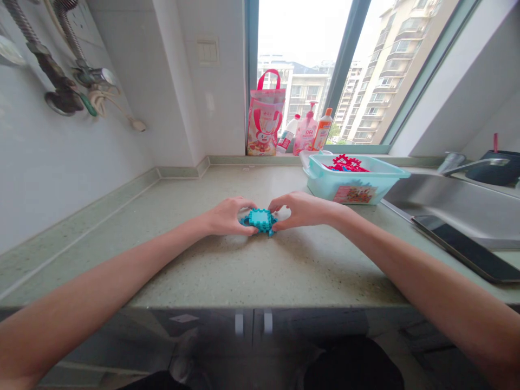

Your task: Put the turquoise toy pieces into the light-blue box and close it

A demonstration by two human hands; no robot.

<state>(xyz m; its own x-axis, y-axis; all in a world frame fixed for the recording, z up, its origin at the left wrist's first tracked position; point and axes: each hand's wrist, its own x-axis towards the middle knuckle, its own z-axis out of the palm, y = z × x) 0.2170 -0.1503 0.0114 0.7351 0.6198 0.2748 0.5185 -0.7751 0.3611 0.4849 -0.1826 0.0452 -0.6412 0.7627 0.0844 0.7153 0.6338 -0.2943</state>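
A small turquoise assembly of interlocking toy blocks (260, 218) with notched edges rests on the speckled countertop (260, 276), roughly in the middle of the view. Darker blue pieces stick out at its lower sides. My left hand (230, 215) grips it from the left, thumb in front and fingers behind. From the right, my right hand (298, 210) pinches its other side between thumb and fingertips. Part of the assembly's sides is hidden by my fingers.
A pale turquoise tub (377, 181) holding red and blue notched pieces (345, 162) stands behind my right hand. Further right are a steel sink (467, 200) and a dark tablet-like device (467, 249). Bottles (306, 130) and a pink bag (265, 124) line the windowsill.
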